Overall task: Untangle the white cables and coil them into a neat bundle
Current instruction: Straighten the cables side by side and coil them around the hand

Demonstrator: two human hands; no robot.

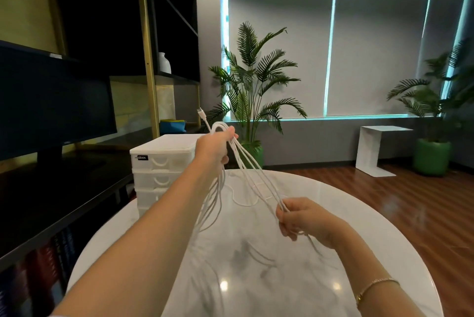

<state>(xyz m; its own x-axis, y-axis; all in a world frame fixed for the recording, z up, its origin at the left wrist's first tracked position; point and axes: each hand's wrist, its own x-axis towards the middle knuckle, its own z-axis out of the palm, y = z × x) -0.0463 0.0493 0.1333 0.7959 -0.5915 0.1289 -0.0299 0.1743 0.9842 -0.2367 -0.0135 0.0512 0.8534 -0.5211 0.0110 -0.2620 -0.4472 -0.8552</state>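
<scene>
The white cables (252, 172) hang as several long loops above the round white marble table (359, 214). My left hand (215, 148) is raised and grips the top of the loops, and a plug end (200, 112) sticks up behind it. My right hand (300, 218), lower and to the right, pinches the bottom of the same strands and holds them taut. More loops dangle under my left wrist. One slack length of cable (239, 201) lies on the table behind the loops.
A white plastic drawer unit (159, 160) stands at the table's left edge. Dark shelving with a monitor (51, 106) fills the left side. Potted palms (251, 91) and a white side table (374, 150) stand by the window on wooden floor.
</scene>
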